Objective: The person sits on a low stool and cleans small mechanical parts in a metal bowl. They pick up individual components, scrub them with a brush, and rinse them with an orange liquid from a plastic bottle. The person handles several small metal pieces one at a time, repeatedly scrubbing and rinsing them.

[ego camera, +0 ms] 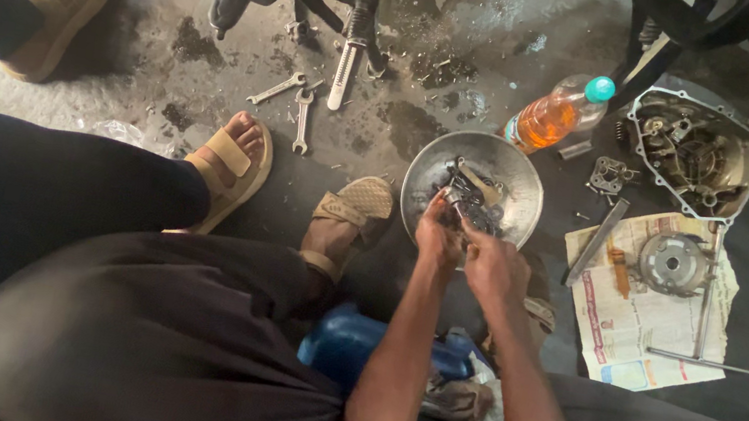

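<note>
Reaching into a round metal bowl [504, 161] on the stained concrete floor [148, 51], both hands meet over a heap of small dark metal parts [473, 197] lying in it. The left hand [438, 236] is curled at the bowl's near rim with its fingertips down among the parts; whether it actually pinches one I cannot tell. The right hand [494, 266], just beside it and touching it, has its fingers bent toward the same heap, and its grip is likewise too small to make out. Just beyond the bowl to the right lies a plastic bottle of orange liquid [552, 117] with a teal cap. Farther right sits an engine cover [698, 153], and nearer, a sheet of newspaper [651, 318] carries a round clutch part [673, 263] and long tools. To the left of the bowl, two spanners [296, 106] lie on the floor near sandalled feet [230, 166], another person's among them. A blue container [353, 339] sits below the forearms.
</note>
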Demonstrator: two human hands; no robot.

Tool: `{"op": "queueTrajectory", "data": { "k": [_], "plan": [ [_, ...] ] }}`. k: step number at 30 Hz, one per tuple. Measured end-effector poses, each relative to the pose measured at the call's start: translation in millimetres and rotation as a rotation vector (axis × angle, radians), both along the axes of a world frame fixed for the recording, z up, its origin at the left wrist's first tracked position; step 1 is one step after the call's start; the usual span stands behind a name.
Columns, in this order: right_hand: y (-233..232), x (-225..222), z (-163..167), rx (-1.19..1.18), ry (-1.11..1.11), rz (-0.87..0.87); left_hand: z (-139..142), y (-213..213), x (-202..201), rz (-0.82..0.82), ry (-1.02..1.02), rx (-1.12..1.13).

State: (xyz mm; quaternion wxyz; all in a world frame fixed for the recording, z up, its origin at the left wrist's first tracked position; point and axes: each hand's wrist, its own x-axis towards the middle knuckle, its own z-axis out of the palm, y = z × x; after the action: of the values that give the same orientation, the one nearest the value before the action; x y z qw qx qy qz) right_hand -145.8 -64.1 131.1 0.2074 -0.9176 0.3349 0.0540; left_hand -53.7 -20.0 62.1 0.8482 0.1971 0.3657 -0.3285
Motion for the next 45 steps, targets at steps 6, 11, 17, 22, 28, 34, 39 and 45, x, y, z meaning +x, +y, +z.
{"op": "queueTrajectory", "data": {
  "k": [6,11,17,22,28,34,39,45],
  "plan": [
    [10,3,16,-0.018,0.020,0.011,-3,-3,3,0.059,0.035,-0.039],
    [13,-8,3,-0.035,-0.013,0.040,-4,-4,7,-0.145,-0.089,0.114],
    [4,-17,-56,0.131,-0.241,0.000,-4,-6,7,-0.192,-0.102,-0.066],
    [-11,-21,-82,1.235,-0.357,-0.628,-8,-4,5,-0.077,-0.122,-0.278],
    [0,-15,-38,0.133,-0.088,-0.050,-8,-9,-1,-0.054,-0.133,-0.111],
    [8,-12,-28,-0.052,-0.037,-0.018,7,-9,4,-0.154,-0.148,0.158],
    [-7,-15,-44,0.800,-0.372,-0.483,2,-8,1,-0.079,-0.204,-0.177],
    [-5,-12,-13,1.028,-0.272,-0.631,-11,-17,5,0.069,-0.141,-0.354]
  ]
}}
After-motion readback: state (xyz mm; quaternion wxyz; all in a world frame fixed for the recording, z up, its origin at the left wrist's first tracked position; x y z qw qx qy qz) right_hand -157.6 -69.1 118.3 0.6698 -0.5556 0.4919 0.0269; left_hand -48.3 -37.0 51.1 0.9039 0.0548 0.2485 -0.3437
